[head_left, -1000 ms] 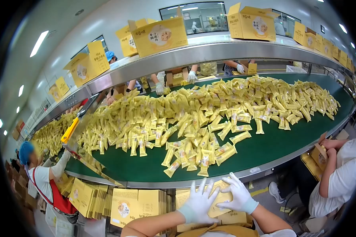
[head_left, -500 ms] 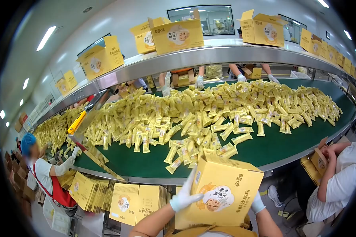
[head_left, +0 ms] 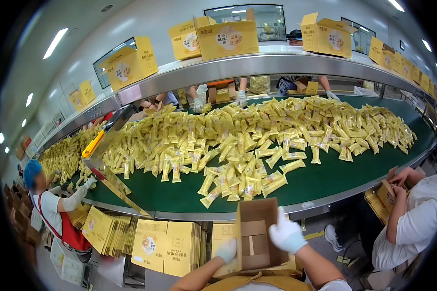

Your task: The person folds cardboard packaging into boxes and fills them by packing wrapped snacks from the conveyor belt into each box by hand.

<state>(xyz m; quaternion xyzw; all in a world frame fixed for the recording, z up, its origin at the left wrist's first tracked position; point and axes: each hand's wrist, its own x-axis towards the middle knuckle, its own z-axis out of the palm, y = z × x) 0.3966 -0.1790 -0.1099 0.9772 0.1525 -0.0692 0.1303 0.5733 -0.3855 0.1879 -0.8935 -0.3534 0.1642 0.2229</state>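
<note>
A yellow cardboard box [head_left: 243, 242] stands in front of me, its open top turned up so that the plain brown inside and bottom show. No snack packets are visible inside it. My left hand [head_left: 226, 250], in a white glove, grips the box's left side, low down. My right hand [head_left: 285, 232], also gloved, holds the right wall near its upper edge, with part of the fingers over the inside. Just beyond the box, a heap of yellow-wrapped snack packets [head_left: 247, 177] lies on the green conveyor belt [head_left: 179, 196].
Stacks of flattened yellow boxes [head_left: 150, 245] stand at left. Open printed boxes [head_left: 229, 41] line the metal shelf [head_left: 277, 59] above the belt. A co-worker in a red apron [head_left: 72, 228] is at left; another in white [head_left: 408, 228] handles a box at right. Gloved hands reach in opposite.
The box has turned and lowered, from showing its printed front to showing its open inside. My right hand has come from behind it to its right wall; my left has moved lower.
</note>
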